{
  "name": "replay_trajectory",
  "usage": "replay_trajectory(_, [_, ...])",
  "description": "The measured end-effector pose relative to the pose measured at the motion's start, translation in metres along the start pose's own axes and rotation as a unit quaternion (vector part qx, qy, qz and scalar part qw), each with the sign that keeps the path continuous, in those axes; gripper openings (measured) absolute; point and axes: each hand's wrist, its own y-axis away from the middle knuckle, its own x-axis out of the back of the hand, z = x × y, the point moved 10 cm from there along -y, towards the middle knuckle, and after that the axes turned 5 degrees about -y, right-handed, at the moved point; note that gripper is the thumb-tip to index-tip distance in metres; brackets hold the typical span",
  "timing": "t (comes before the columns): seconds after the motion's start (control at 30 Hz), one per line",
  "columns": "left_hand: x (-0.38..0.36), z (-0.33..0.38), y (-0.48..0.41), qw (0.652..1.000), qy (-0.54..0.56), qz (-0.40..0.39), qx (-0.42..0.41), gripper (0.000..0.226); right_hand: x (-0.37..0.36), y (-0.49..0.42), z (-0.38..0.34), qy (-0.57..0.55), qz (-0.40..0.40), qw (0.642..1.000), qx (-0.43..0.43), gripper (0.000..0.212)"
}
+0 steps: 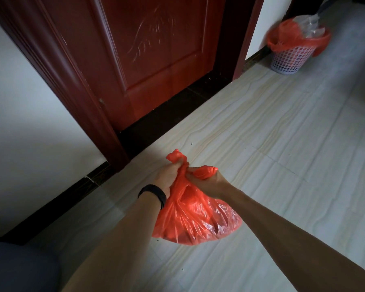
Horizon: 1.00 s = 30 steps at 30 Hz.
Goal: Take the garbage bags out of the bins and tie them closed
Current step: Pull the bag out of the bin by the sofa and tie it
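Door [156,60] taken as reference. Red bag [194,218] is held low at the floor [282,144], in front of the door. Lined bin [291,60] is stood well right of the door, its bag not yet pulled. Left grip [167,178] is closed on one gathered ear of the bag mouth, right grip [207,182] on the other. Knot judged mid-tie. Ears should be pulled apart evenly, close to the neck, so the film isn't torn.

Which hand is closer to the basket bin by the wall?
Right. The right hand grips the red bag on the side toward the bin; the left hand sits farther off.
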Motion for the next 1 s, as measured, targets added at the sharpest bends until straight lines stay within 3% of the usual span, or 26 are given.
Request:
replay_trajectory(0.1, [-0.001,0.007,0.007,0.994,0.106,-0.003,-0.006,0.032,0.0,0.002,-0.008,-0.065,-0.012,0.998,-0.024,0.039])
replay_trajectory(0.2, [0.006,0.014,0.01,0.978,0.209,0.016,-0.007,0.031,0.006,-0.001,0.002,-0.198,-0.006,0.977,-0.085,0.045])
replay_trajectory(0.23, [0.01,0.016,0.011,0.975,0.221,0.03,-0.009,0.033,0.009,-0.001,0.005,-0.195,0.001,0.976,-0.095,0.049])
replay_trajectory(0.33, [0.022,0.017,0.01,0.97,0.235,0.062,-0.028,0.034,0.022,0.001,0.014,-0.013,0.043,0.994,-0.099,0.054])
replay_trajectory(0.43, [0.055,0.008,0.009,0.95,0.293,0.104,-0.02,0.035,0.044,0.014,0.032,0.15,0.043,0.982,-0.103,0.047])
replay_trajectory(0.57, [0.112,-0.029,0.006,0.932,0.283,0.228,0.01,0.034,0.057,0.028,0.09,0.316,-0.053,0.933,-0.164,0.047])
replay_trajectory(0.63, [0.109,-0.035,0.005,0.939,0.251,0.232,0.024,0.027,0.044,0.035,0.113,0.325,-0.097,0.92,-0.198,0.053])
replay_trajectory(0.7, [0.106,-0.025,0.005,0.949,0.226,0.218,-0.016,0.017,0.042,0.035,0.115,0.236,-0.064,0.943,-0.226,0.049])
replay_trajectory(0.77, [0.099,-0.004,0.007,0.959,0.213,0.177,-0.066,0.023,0.052,0.035,0.114,0.114,0.001,0.964,-0.24,0.039])
replay_trajectory(0.83, [0.091,0.011,0.01,0.975,0.148,0.134,-0.093,0.05,0.06,0.034,0.112,0.023,0.043,0.968,-0.246,0.035])
replay_trajectory(0.93, [0.071,-0.017,0.005,0.992,0.053,0.109,-0.016,0.108,0.063,0.029,0.101,-0.148,0.116,0.956,-0.226,0.044])
replay_trajectory(1.0, [0.059,-0.03,0.012,0.991,-0.053,0.121,0.016,0.11,0.061,0.027,0.085,-0.209,0.14,0.948,-0.194,0.063])
